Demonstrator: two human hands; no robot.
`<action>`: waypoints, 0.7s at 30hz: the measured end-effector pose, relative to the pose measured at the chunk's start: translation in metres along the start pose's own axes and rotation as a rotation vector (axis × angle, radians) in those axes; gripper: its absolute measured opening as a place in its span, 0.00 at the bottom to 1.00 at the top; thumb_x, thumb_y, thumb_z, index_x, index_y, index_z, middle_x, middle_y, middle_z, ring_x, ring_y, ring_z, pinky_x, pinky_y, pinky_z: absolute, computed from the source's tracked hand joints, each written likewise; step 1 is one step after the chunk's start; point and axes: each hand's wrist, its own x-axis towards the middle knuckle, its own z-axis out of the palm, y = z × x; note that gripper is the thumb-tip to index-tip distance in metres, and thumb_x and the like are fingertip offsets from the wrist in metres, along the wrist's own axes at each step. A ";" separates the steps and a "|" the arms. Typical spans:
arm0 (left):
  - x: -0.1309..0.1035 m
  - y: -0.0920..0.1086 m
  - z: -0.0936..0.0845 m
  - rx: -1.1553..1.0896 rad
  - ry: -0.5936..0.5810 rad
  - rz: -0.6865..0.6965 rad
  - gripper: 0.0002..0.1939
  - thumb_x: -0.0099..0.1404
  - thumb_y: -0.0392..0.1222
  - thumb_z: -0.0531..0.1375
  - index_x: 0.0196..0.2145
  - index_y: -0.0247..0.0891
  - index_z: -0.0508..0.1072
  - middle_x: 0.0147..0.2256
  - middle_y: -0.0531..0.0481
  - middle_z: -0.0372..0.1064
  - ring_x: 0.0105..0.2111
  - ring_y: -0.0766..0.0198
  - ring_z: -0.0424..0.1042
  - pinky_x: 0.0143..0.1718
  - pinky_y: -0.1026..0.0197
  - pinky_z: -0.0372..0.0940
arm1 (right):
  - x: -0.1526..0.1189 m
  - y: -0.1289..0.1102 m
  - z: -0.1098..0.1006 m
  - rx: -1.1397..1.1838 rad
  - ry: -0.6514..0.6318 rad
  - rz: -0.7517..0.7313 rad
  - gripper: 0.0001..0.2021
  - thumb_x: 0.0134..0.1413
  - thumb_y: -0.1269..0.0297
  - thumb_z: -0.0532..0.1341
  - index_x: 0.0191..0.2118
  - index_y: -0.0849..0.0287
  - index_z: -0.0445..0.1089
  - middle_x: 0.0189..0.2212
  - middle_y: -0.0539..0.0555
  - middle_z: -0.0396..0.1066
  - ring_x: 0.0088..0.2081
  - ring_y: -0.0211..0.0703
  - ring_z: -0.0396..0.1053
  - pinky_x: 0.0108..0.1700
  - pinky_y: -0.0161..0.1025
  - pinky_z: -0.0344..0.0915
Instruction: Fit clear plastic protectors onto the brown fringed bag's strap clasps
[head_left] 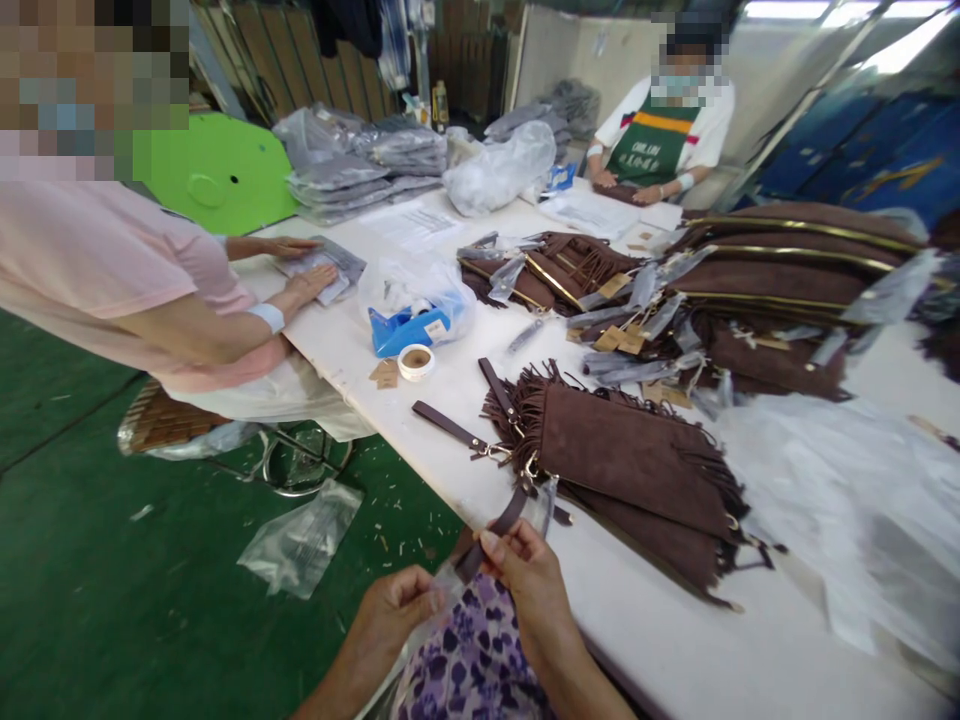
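- Left hand (397, 610), lower centre of the frame: thumb and fingers pinched together on a clear sleeve (448, 582).
- Right hand (529, 575), just right of it: thumb and fingertips closed on a brown strap (511, 512).
- Strap: slanting between the hands toward the fringed bags, its lower end at the sleeve; whether it is fastened at its upper end cannot be told.
- Fringed bags (622, 450), right of centre: brown, lying overlapped on the white table (637, 620), two further straps (448, 425) pointing to the upper left.
- Bag pile (787, 265), upper right: brown bags with gold zips, tags (626, 338) and clear wrapping among them.
- Clear sheets (847, 500), right edge: heaped beside the fringed bags.
- Tape roll (416, 374), centre: lying just below a blue box (409, 330), which is partly covered by clear plastic.
- Co-worker at left (172, 270): both hands on a grey packet (341, 272).
- Co-worker at upper right (652, 145): green apron, hands on a brown item (622, 192).
- Grey stack (367, 165), upper centre: wrapped packets.
- Green floor (75, 520), lower left: a plastic bag (304, 540) lying on it.
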 end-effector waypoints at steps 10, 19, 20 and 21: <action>0.002 0.004 0.001 0.042 -0.047 0.020 0.15 0.53 0.50 0.66 0.26 0.34 0.71 0.23 0.52 0.69 0.25 0.65 0.63 0.28 0.64 0.55 | 0.001 0.003 0.001 -0.069 0.030 -0.015 0.14 0.48 0.57 0.68 0.35 0.61 0.69 0.26 0.49 0.69 0.25 0.33 0.62 0.29 0.32 0.59; -0.004 0.008 0.007 0.027 -0.012 -0.007 0.15 0.54 0.50 0.65 0.27 0.34 0.71 0.24 0.50 0.72 0.26 0.63 0.65 0.29 0.63 0.57 | 0.000 0.006 -0.002 -0.131 0.037 -0.051 0.13 0.48 0.57 0.67 0.35 0.60 0.68 0.25 0.48 0.68 0.26 0.35 0.61 0.29 0.32 0.58; -0.003 0.008 0.007 0.015 -0.011 -0.013 0.15 0.54 0.50 0.65 0.27 0.34 0.71 0.25 0.49 0.72 0.26 0.63 0.66 0.29 0.63 0.57 | -0.001 0.005 -0.002 -0.131 0.031 -0.050 0.13 0.48 0.57 0.67 0.34 0.60 0.68 0.24 0.47 0.67 0.26 0.34 0.60 0.29 0.32 0.57; -0.003 0.008 0.008 0.005 -0.010 -0.015 0.15 0.54 0.51 0.65 0.27 0.34 0.71 0.25 0.49 0.72 0.26 0.63 0.66 0.29 0.63 0.57 | -0.002 0.004 -0.003 -0.130 0.026 -0.048 0.13 0.47 0.57 0.67 0.34 0.60 0.68 0.24 0.47 0.66 0.25 0.34 0.60 0.29 0.31 0.57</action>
